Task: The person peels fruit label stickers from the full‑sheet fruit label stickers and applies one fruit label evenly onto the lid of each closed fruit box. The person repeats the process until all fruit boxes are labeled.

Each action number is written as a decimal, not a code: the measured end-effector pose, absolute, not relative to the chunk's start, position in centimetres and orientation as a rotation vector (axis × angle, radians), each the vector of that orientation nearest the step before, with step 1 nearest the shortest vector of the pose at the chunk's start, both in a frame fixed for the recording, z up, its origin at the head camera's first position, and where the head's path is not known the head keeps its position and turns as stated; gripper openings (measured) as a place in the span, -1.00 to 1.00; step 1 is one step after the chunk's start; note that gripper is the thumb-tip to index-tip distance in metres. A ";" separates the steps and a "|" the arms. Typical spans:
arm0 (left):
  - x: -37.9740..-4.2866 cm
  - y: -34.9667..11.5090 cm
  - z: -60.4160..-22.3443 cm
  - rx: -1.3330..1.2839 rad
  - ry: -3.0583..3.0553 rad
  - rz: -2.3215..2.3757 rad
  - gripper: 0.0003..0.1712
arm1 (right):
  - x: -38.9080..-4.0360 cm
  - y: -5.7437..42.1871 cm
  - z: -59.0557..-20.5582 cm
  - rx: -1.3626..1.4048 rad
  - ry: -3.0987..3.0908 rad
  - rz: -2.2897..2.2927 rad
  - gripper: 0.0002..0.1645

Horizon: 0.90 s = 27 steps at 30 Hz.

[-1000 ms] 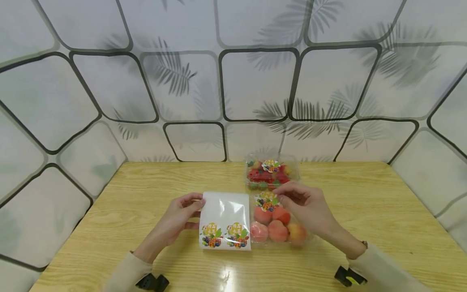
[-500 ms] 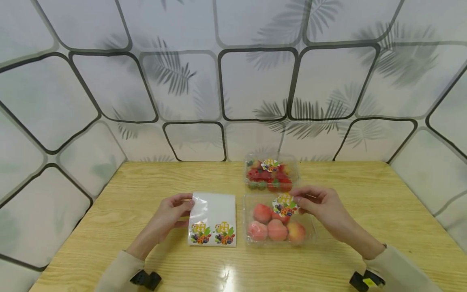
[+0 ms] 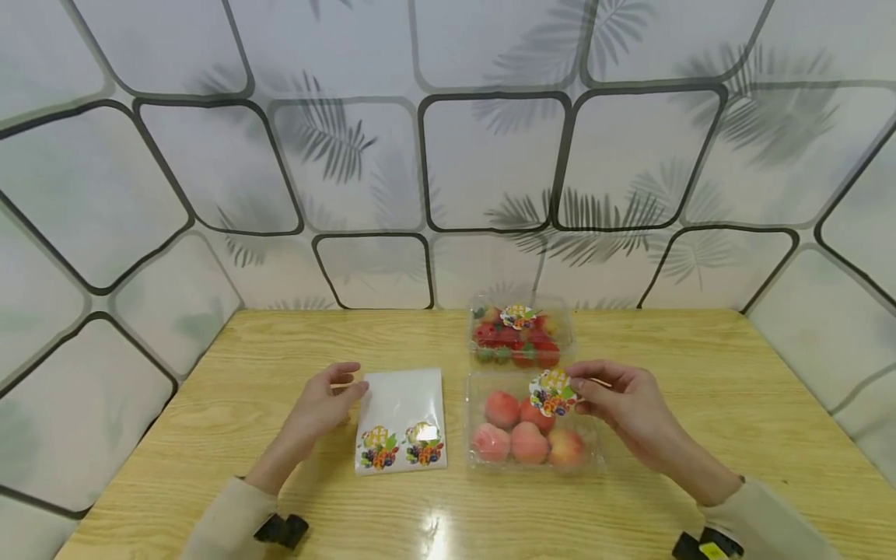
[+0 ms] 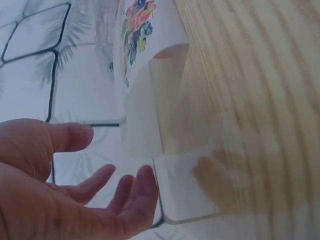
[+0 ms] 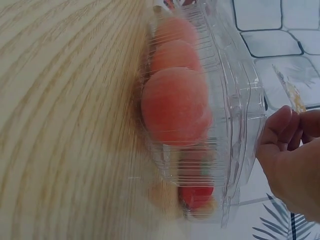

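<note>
Between thumb and fingertips, my right hand (image 3: 623, 400) pinches a round fruit-print sticker (image 3: 553, 393). It is raised over the upper right of a clear plastic box of peaches (image 3: 483, 459); the right wrist view shows the sticker (image 5: 290, 87) edge-on, past the box lid. My left hand (image 3: 318, 408) is beside the left edge of a white sticker sheet (image 3: 402, 397), fingers loosely spread and holding nothing. Two fruit stickers show along the sheet's near edge. In the left wrist view, the sheet's end (image 4: 142, 120) curls up from the tabletop, apart from the fingers.
Behind the peaches stands a second clear box of strawberries and other fruit (image 3: 521, 342), with a similar round sticker (image 3: 518, 316) on its lid. Everything rests on a wooden table (image 3: 665, 342), enclosed by patterned fabric walls (image 3: 490, 171) at the back and sides.
My right hand has moved right with the sticker. The sheet has shifted left, off the peach box's edge and down onto the table, and my left hand has let go of it.
</note>
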<state>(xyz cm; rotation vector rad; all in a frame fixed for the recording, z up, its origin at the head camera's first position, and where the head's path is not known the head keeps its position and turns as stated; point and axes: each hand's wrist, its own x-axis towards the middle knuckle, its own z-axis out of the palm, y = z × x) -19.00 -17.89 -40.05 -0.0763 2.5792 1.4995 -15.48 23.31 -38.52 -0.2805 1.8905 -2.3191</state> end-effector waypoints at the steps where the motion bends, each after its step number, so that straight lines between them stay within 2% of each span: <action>1: -18.9 -17.6 -39.9 -0.048 2.631 1.467 -0.44 | -15.5 23.3 -38.5 -0.285 1.895 -2.319 -0.70; 6: -17.8 -15.0 -39.1 0.262 2.824 1.385 -0.54 | -15.5 23.1 -38.6 -0.293 1.902 -2.319 -0.70; 15: -15.8 -10.1 -38.3 1.165 2.813 1.122 -0.53 | -15.5 22.7 -38.6 -0.319 1.892 -2.323 -0.68; 21: -15.8 -8.3 -39.0 1.295 2.710 1.035 -0.53 | -15.6 22.6 -38.7 -0.339 1.941 -2.286 -0.69; 27: -15.9 -7.7 -39.7 1.380 2.712 1.015 -0.61 | -15.6 22.7 -38.6 -0.324 1.994 -2.224 -0.72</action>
